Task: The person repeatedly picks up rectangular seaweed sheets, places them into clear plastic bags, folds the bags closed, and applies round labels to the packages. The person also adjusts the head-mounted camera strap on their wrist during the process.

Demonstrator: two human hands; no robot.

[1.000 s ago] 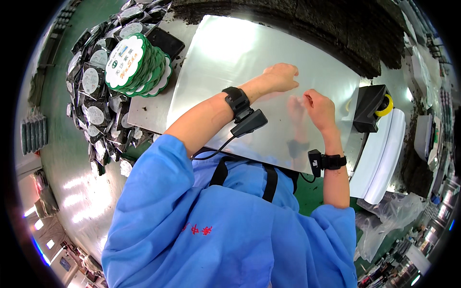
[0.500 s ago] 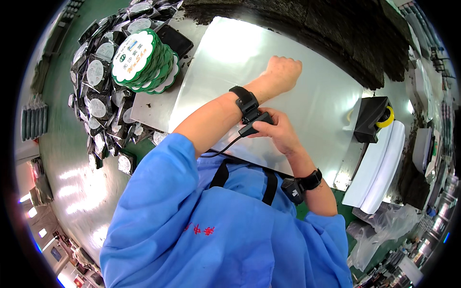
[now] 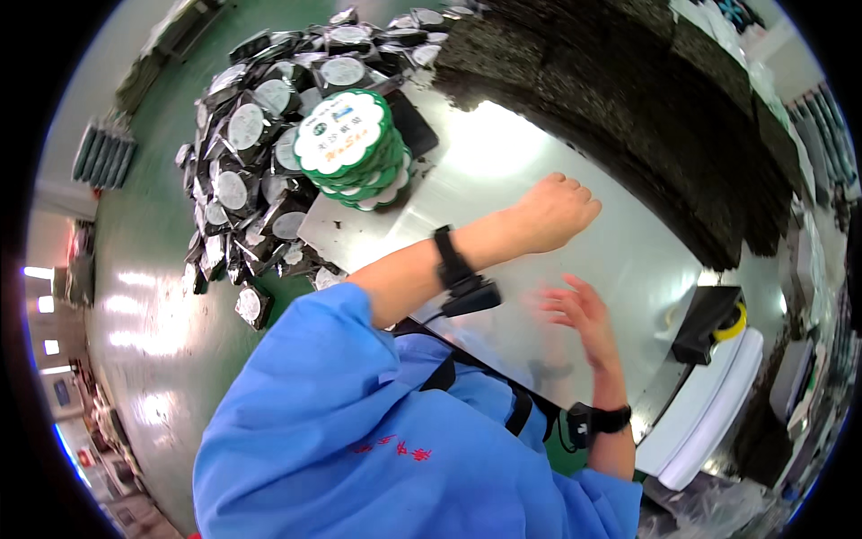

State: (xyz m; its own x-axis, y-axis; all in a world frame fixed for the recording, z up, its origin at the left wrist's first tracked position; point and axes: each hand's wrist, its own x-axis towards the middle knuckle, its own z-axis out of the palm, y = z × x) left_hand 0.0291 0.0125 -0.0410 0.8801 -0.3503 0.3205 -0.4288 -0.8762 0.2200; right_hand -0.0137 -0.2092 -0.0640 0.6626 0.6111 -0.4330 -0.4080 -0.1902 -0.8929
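Observation:
My left hand (image 3: 555,212) rests on the shiny metal table (image 3: 628,269) with its fingers curled into a loose fist; nothing shows in it. A black band with a small device and cable sits on that wrist (image 3: 458,269). My right hand (image 3: 579,314) hovers just above the table, near my body, fingers spread and blurred by motion, empty. A black band is on the right wrist (image 3: 600,420) too. My blue jacket fills the lower part of the view.
A stack of round green-rimmed tins (image 3: 352,144) stands at the table's left corner beside a pile of several dark packets with round labels (image 3: 251,180). A dark mat (image 3: 628,108) lies beyond the table. A black holder with a yellow roll (image 3: 718,323) and white trays (image 3: 709,422) sit at right.
My right hand went from the table to my left wrist band half a second ago, and has now moved back out over the table, open. The left arm has stayed in place.

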